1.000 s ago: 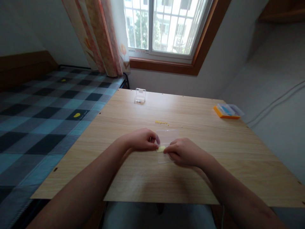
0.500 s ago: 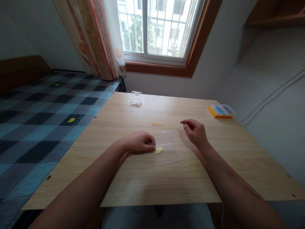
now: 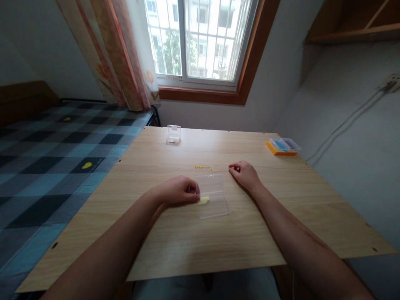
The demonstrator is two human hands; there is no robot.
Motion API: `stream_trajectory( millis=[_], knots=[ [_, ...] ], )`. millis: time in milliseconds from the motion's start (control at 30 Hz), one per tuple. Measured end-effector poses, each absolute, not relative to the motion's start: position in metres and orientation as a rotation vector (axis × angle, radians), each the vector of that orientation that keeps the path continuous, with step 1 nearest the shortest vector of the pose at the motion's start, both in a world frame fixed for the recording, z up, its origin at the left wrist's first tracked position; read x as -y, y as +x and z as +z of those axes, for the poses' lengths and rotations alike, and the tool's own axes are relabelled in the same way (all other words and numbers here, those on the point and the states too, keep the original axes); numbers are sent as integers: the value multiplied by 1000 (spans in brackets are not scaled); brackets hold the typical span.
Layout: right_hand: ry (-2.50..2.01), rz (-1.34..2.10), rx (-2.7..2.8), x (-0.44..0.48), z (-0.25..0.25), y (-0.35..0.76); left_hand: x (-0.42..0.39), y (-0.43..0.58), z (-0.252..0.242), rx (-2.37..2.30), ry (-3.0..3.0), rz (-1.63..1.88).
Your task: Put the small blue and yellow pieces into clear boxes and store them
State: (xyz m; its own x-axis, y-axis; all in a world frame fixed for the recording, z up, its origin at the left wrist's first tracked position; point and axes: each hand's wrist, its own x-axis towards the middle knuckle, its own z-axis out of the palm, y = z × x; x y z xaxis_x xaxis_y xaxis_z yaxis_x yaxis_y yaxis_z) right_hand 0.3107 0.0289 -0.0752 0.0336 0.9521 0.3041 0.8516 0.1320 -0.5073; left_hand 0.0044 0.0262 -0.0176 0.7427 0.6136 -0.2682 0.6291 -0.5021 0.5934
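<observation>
My left hand (image 3: pixel 182 189) is closed on the left edge of a clear plastic box (image 3: pixel 218 208), which lies open on the wooden table. Inside the box, close to the left thumb, is a pale yellow strip (image 3: pixel 203 200). My right hand (image 3: pixel 245 174) rests on the table beyond the box's right side. Its thumb and forefinger are pinched together over the spot where a tiny pale piece lay; the fingertips hide it. A row of tiny yellow pieces (image 3: pixel 202 167) lies behind the box, left of the right fingertips.
A small clear case (image 3: pixel 173 135) stands open at the table's back left. Toward the back right sits an orange box with a clear lid (image 3: pixel 283 146). The wooden table (image 3: pixel 175 250) borders a checkered bed (image 3: pixel 62 166) on the left.
My right hand has come down and left, its fingers closing over the tiny pale piece, which no longer shows. The left hand stays at the box. The camera view has shifted slightly.
</observation>
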Motion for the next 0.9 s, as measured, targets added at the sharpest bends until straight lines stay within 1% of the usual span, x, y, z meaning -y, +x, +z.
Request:
stream_trajectory(
  millis=[233, 467, 667, 833, 900],
  knots=[
    [-1747, 280, 1779, -27, -71, 305, -28, 3, -22, -929, 2231, -19],
    [-1612, 550, 1510, -24, -65, 300, -26, 4, -18, -949, 2235, -29],
    [-1335, 962, 1210, -8, -35, 293, -25, 4, -16, -967, 2246, -44],
    [-794, 1585, 833, 13, -9, 282, -24, 5, -15, -974, 2230, -37],
    [-665, 1717, 745, 18, -5, 279, -23, 5, -15, -979, 2228, -35]
  ],
)
